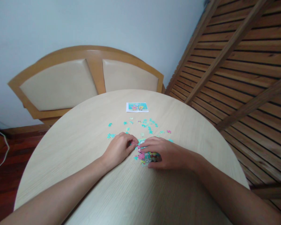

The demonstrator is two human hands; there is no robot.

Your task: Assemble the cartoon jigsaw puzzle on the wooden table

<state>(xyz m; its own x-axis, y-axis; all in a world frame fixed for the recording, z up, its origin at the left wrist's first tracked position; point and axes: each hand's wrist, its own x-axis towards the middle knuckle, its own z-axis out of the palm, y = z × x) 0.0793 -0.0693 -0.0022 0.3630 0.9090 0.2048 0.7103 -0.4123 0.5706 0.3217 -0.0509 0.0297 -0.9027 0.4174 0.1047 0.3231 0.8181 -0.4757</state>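
Note:
Both my hands rest on a round pale wooden table over a partly joined jigsaw puzzle in teal, pink and yellow. My left hand is curled, its fingertips pinched at the puzzle's upper left edge, apparently on a small piece. My right hand lies over the right side of the puzzle, fingers bent and pressing down on it. Several loose teal pieces are scattered just beyond my hands. A small reference picture lies farther back on the table.
A wooden bench back with two beige padded panels stands behind the table against a pale wall. A slatted wooden frame leans at the right. A white cable hangs at the far left above the dark floor.

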